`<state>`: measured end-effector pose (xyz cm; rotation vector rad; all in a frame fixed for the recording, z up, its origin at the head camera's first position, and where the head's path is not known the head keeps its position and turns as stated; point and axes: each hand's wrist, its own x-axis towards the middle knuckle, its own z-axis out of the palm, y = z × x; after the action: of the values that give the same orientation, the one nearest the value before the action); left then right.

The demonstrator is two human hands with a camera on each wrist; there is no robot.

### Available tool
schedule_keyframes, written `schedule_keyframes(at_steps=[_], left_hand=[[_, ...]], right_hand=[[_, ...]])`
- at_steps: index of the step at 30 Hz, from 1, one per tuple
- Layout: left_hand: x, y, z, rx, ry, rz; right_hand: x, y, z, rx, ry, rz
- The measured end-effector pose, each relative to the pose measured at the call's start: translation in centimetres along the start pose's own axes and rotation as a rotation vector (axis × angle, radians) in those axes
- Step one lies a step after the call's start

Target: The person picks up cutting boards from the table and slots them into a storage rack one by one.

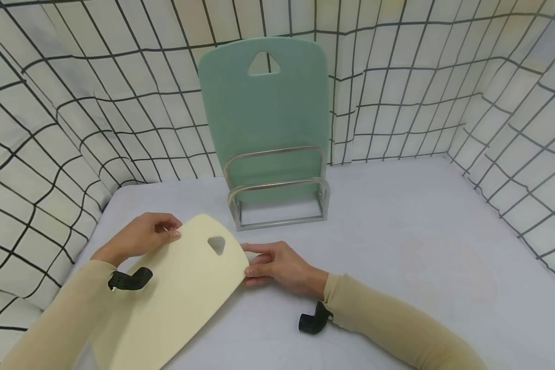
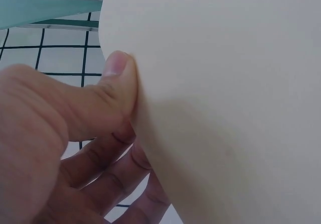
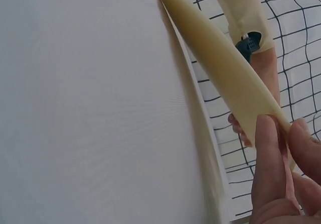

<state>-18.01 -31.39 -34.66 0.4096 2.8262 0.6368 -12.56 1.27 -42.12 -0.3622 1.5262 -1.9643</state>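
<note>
A cream cutting board [image 1: 185, 293] with a rounded triangular hole is held by both hands, its holed end raised off the table in the right wrist view. My left hand [image 1: 143, 236] pinches its left edge, thumb [image 2: 118, 78] on the upper face and fingers underneath. At the right corner of the holed end, my right hand [image 1: 282, 267] grips the edge between thumb and fingers, as the right wrist view [image 3: 273, 169] shows. Behind them, a green cutting board [image 1: 268, 108] stands upright in a metal wire rack [image 1: 277, 185].
The white tabletop [image 1: 398, 246] stretches to the right of the rack. White cloth with a black grid [image 1: 398, 87] hangs around the back and sides. A black wrist camera [image 1: 131, 279] sits on the left sleeve, another [image 1: 315, 319] on the right.
</note>
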Motion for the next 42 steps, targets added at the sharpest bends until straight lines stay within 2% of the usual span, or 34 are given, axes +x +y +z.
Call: schedule_keyframes(at_steps=[6, 11, 26, 33, 42], left_hand=[[0.1, -0.2, 0.2, 0.004, 0.014, 0.012], [0.1, 0.0, 0.1, -0.010, 0.026, -0.003], [0.0, 0.5, -0.6, -0.049, 0.076, -0.034], [-0.3, 0.8, -0.9, -0.086, 0.111, -0.052], [-1.0, 1.0, -1.1, -0.118, 0.160, -0.093]], right_hand=[[-0.6, -0.1, 1.0, -0.082, -0.005, -0.041], [-0.7, 0.0, 1.2, -0.097, 0.087, -0.064], [-0.4, -0.1, 1.1, 0.018, 0.191, -0.129], [-0.6, -0.3, 1.4, 0.126, 0.190, -0.177], [-0.8, -0.5, 1.9, 0.093, 0.194, -0.236]])
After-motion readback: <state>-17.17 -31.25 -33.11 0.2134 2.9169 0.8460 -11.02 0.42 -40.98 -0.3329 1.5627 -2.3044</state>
